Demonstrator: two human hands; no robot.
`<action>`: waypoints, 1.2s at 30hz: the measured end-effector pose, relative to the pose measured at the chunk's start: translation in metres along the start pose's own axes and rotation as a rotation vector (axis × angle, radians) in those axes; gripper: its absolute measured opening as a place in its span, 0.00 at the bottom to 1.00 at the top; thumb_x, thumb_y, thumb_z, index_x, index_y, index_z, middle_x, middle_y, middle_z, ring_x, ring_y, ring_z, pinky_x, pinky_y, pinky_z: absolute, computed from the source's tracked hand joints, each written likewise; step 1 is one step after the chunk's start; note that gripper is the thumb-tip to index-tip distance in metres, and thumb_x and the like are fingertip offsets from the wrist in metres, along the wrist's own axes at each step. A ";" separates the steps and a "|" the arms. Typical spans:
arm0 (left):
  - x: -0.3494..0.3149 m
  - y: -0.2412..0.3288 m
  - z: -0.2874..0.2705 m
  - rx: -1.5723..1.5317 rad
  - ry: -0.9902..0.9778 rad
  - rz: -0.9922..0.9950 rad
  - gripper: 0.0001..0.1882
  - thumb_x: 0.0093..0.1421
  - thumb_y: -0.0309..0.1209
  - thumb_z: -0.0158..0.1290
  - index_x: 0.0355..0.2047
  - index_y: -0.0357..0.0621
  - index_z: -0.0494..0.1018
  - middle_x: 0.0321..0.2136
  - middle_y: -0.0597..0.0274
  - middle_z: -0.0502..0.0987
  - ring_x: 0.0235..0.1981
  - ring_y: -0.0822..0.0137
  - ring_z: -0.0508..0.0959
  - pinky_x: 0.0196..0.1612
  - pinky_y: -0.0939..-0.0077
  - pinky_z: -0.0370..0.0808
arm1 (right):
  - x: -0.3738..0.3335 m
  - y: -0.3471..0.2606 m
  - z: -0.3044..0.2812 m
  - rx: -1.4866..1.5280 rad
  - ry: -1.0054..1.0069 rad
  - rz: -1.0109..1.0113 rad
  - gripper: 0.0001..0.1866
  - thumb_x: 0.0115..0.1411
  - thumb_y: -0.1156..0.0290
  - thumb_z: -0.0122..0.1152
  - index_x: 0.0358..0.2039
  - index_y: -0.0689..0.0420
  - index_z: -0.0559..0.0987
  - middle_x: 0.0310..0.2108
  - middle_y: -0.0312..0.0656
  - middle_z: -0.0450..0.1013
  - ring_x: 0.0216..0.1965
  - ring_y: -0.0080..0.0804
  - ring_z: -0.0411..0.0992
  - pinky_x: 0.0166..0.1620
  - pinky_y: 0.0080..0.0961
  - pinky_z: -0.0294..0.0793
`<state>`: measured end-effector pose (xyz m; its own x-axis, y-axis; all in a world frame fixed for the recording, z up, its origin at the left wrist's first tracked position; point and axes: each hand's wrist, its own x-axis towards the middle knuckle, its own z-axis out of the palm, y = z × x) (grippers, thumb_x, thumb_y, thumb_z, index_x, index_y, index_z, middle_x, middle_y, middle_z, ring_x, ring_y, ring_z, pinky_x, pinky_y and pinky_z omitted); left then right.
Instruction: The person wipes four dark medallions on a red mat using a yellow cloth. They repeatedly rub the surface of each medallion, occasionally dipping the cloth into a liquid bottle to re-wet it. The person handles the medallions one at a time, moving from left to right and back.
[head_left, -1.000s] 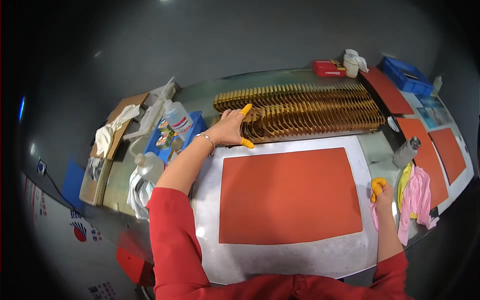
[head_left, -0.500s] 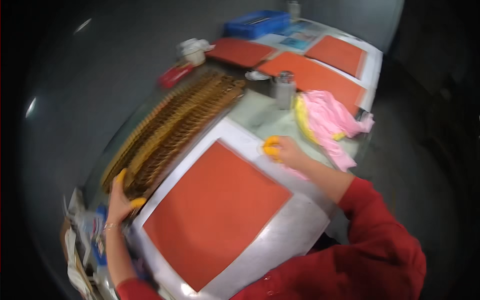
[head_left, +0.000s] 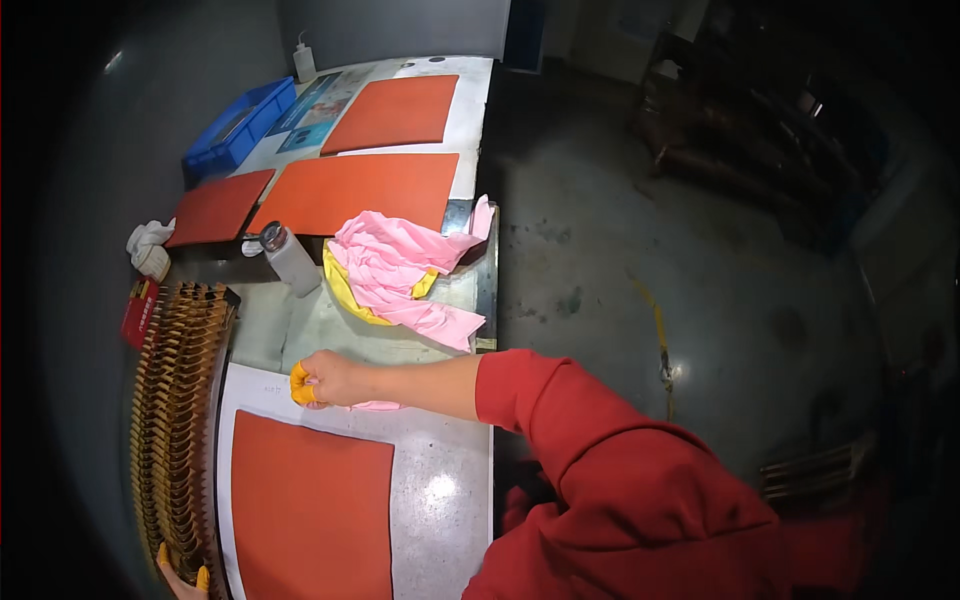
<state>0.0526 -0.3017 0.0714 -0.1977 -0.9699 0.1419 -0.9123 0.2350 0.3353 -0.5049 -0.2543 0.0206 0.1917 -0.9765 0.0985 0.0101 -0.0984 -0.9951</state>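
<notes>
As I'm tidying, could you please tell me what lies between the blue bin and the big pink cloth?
Mainly an orange mat lies between the blue bin and the big pink cloth, in the head view.

Look at these curved, brown-gold pieces [head_left: 180, 390], ranked in close-set rows, a long line running down the left edge of the surface [head_left: 445, 545]; farther right, a small pink cloth [head_left: 376, 406], mostly hidden, one end peeking out toward the right edge.
</notes>
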 end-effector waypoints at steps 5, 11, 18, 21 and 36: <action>-0.019 0.070 -0.019 0.103 0.234 0.014 0.42 0.48 0.32 0.62 0.59 0.35 0.52 0.52 0.49 0.62 0.50 0.60 0.64 0.53 0.68 0.61 | 0.006 0.020 -0.003 0.060 0.020 -0.040 0.07 0.52 0.73 0.57 0.24 0.64 0.74 0.21 0.38 0.71 0.23 0.21 0.69 0.26 0.19 0.69; -0.071 0.214 -0.019 0.153 0.129 0.318 0.36 0.49 0.26 0.62 0.56 0.34 0.58 0.42 0.44 0.71 0.36 0.59 0.75 0.40 0.70 0.75 | 0.011 0.022 -0.007 0.060 0.037 -0.027 0.07 0.50 0.73 0.58 0.24 0.65 0.75 0.20 0.40 0.72 0.23 0.23 0.70 0.28 0.22 0.71; -0.054 0.334 0.070 0.204 -0.289 0.308 0.51 0.32 0.45 0.68 0.54 0.32 0.58 0.40 0.45 0.68 0.43 0.46 0.69 0.46 0.56 0.67 | 0.017 0.020 0.003 0.038 0.010 -0.020 0.07 0.47 0.74 0.59 0.28 0.62 0.78 0.21 0.42 0.73 0.22 0.25 0.70 0.25 0.23 0.68; -0.034 0.362 0.096 0.297 -0.421 0.387 0.48 0.34 0.46 0.65 0.52 0.30 0.61 0.36 0.46 0.69 0.41 0.50 0.70 0.44 0.62 0.69 | 0.013 0.037 -0.009 0.060 -0.007 0.016 0.08 0.50 0.74 0.59 0.31 0.62 0.76 0.24 0.37 0.72 0.23 0.22 0.68 0.25 0.20 0.68; -0.092 0.290 0.065 0.433 -0.499 0.148 0.57 0.33 0.54 0.67 0.57 0.29 0.56 0.37 0.48 0.68 0.40 0.52 0.70 0.45 0.65 0.68 | 0.004 0.012 -0.001 0.175 0.016 0.075 0.04 0.58 0.74 0.56 0.31 0.61 0.75 0.20 0.32 0.67 0.18 0.13 0.60 0.19 0.11 0.55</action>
<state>-0.2175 -0.1488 0.0955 -0.3786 -0.8670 -0.3239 -0.9038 0.4218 -0.0726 -0.5051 -0.2600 0.0094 0.1828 -0.9829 0.0230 0.1670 0.0080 -0.9859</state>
